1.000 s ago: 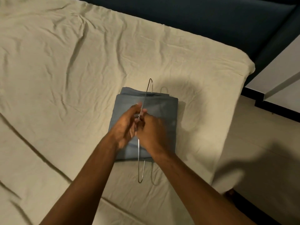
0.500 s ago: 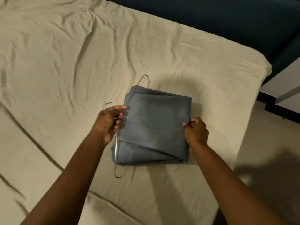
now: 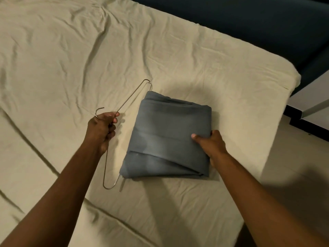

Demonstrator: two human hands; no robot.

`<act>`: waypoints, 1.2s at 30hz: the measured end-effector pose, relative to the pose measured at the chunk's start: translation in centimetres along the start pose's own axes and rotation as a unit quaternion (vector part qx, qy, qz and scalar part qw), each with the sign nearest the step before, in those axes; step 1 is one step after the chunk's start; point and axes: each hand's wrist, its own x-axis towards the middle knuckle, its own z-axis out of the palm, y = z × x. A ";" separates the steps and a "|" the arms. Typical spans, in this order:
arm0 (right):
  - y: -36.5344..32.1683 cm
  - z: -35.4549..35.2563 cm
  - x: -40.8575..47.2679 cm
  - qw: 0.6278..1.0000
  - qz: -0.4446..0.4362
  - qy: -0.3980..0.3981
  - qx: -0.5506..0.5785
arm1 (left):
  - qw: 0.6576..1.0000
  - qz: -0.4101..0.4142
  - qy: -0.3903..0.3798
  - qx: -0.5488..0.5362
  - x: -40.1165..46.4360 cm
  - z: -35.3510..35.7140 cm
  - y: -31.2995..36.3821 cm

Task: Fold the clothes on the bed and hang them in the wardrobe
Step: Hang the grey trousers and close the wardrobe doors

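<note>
I see the folded grey-blue cloth bundle [image 3: 167,139] pinched by my right hand [image 3: 211,145]; my left hand [image 3: 102,127] grips the thin wire hanger [image 3: 124,102]. Hanging remains.

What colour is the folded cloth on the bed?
The folded cloth is plain grey-blue, with no pattern. The head view shows it.

Dim, warm light from behind and above. Soft forearm shadows fall across bed sheet [image 3: 53,59] and floor [image 3: 293,175]. No glare. Slight motion blur lower left. Wide-angle bending at edges. Far dark corner murky.
</note>
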 end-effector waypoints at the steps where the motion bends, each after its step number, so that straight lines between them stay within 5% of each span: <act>1: 0.0 0.2 0.1 0.999 0.013 -0.024 0.023 | 1.000 0.019 0.003 0.012 -0.2 0.0 0.5; 16: 3.3 -3.9 -8.6 0.934 0.053 -0.096 0.339 | 0.951 0.260 -0.063 0.152 -14.5 6.5 16.0; 26: 2.9 -18.6 -24.5 0.910 -0.031 -0.085 0.405 | 0.800 0.488 -0.185 0.295 -41.1 11.9 27.9; 33: 0.9 -34.8 -39.8 0.929 -0.221 0.161 0.251 | 0.702 0.578 -0.277 0.311 -56.6 13.0 33.7; 36: -0.7 -40.8 -47.2 0.904 -0.316 0.175 0.227 | 0.660 0.612 -0.292 0.323 -62.4 12.9 36.1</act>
